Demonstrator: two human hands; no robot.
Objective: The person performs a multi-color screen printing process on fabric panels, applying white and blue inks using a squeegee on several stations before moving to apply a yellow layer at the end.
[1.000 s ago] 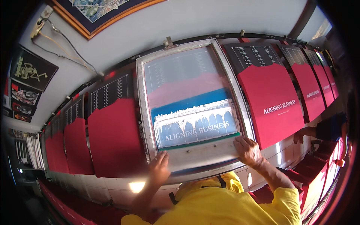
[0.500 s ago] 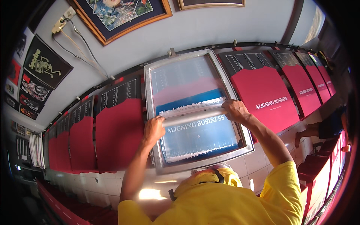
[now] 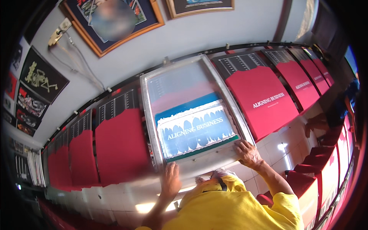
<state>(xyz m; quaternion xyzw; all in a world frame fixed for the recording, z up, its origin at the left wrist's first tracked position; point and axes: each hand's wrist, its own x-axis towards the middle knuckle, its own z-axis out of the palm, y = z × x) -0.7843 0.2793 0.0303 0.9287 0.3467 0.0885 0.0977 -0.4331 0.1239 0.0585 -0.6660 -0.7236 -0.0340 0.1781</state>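
At the left of the frame a plain red shirt lay flat on its dark board. Next to it, low and a little left of centre, was the left hand, its fingers at the left end of the squeegee; blur meant I could not tell whether that grip was clamped or merely resting. The squeegee, a pale bar with a green blade, lay across the lower part of the screen frame at the centre, and above it white ink hung in uneven streaks over the lettering on the mesh. The right hand, right of centre, was clamped over the bar's right end. Further right lay a printed red shirt.

As I judged it, uneven pressure from the two hands could have left the print patchy, since the ink lay thick in some streaks and thin between them. A nudge to the metal frame might have doubled or smeared the letters.

Half a second earlier, the bar had sat higher, just above the lettering, which was clear of heavy ink; now the bar was near the frame's lower edge, with streaks across the letters. The view had shifted too.
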